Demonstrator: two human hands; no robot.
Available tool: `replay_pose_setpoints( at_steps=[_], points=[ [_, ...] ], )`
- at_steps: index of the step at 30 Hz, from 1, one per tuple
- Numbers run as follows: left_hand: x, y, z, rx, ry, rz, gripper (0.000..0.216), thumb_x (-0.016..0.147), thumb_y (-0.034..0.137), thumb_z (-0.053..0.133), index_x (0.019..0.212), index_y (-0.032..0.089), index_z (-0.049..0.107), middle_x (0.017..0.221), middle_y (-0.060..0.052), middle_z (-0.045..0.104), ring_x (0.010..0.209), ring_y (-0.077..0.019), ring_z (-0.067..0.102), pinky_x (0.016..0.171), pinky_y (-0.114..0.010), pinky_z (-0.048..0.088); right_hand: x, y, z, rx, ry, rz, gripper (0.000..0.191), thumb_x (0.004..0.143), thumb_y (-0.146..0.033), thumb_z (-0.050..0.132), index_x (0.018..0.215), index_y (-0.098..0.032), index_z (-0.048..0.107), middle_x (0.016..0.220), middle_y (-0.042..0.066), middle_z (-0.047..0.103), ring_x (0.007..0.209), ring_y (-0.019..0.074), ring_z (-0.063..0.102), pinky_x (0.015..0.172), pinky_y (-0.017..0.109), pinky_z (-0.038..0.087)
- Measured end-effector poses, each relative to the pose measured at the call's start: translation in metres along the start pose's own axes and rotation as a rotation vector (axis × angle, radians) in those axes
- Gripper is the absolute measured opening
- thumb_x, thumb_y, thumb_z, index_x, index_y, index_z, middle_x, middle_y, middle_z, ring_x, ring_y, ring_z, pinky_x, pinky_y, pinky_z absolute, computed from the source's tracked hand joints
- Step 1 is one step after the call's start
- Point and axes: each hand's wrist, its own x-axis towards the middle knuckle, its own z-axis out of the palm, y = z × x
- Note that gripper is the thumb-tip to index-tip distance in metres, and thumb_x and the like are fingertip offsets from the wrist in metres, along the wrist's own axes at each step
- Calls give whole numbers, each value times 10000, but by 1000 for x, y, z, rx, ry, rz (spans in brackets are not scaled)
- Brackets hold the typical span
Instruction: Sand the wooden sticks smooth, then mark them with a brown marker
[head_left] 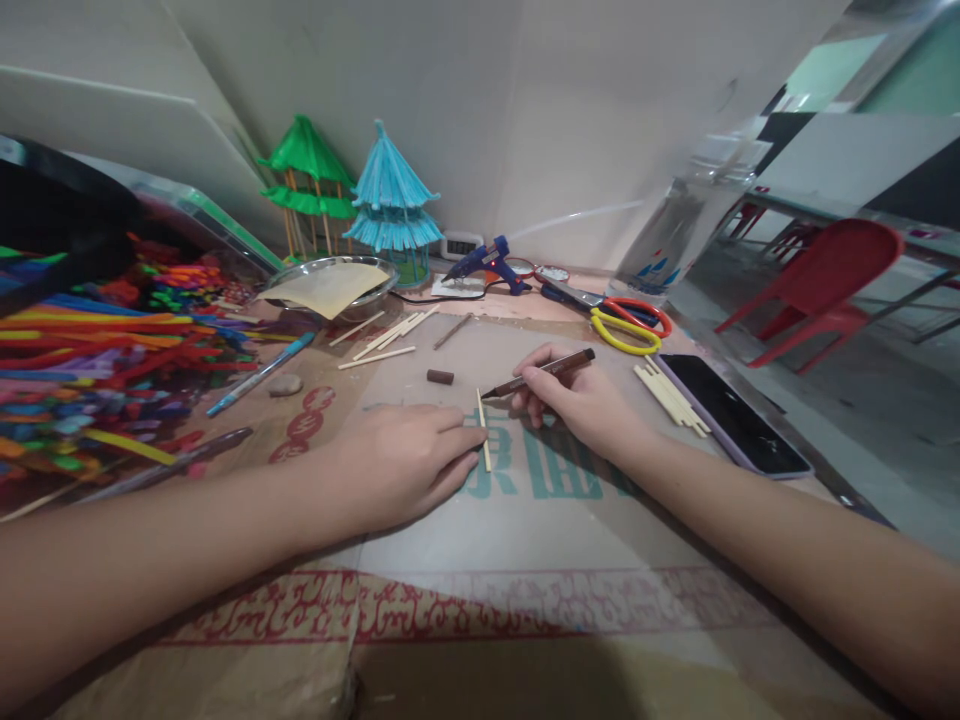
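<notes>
So, the right hand point(564, 397) grips a brown marker point(568, 363), its tip right by the far end of a thin stick point(484, 430) lying on the sheet point(450, 540). The left hand point(409, 455), palm down with fingers loosely extended, touches the stick's middle. The cap point(440, 377) lies beyond, near more sticks point(377, 357).

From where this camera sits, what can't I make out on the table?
In the head view:
- Beneath the left hand: the hand itself hides whatever lies under its palm.
- Brown marker: the print on its barrel is too small to read.
- Colourful strips: the left edge cuts some off.
- Green roofed model: the blue roofed model hides part of its right side.
- White device: its face is too small and blurred.
</notes>
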Motion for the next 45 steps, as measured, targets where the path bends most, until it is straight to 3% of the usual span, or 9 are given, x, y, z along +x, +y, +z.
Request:
replay_pose_setpoints(
  at_steps=[15,23,37,45],
  points=[
    [-1,0,1,-4,5,2,305,1001,285,427,1149,196,678,842,-44,694,726,-200,664,599,-313,479,-1,0,-1,-32,-77,16,124,857,-286,599,780,-204,547,568,-11,669,425,101,530,428,221,425],
    [5,-13,3,-118,-33,-151,330,998,309,449,1274,213,603,1002,-74,660,998,-248,615,836,-383,488,0,0,-2,-42,-87,21,129,864,-288,586,774,-210,538,578,-9,671,429,104,536,430,222,427],
    [7,-17,3,-149,-102,-186,373,1009,341,410,1316,263,609,981,-71,583,927,-239,587,794,-384,475,-1,3,-1,-13,-82,-16,139,883,-312,589,810,-207,535,600,-8,666,455,103,544,441,220,451],
    [8,-18,3,-153,-108,-189,378,1006,350,421,1312,246,618,990,-79,593,952,-247,595,820,-396,478,-3,2,-3,12,-170,19,152,833,-325,616,780,-204,539,570,-10,666,410,92,522,408,211,412]
  ],
)
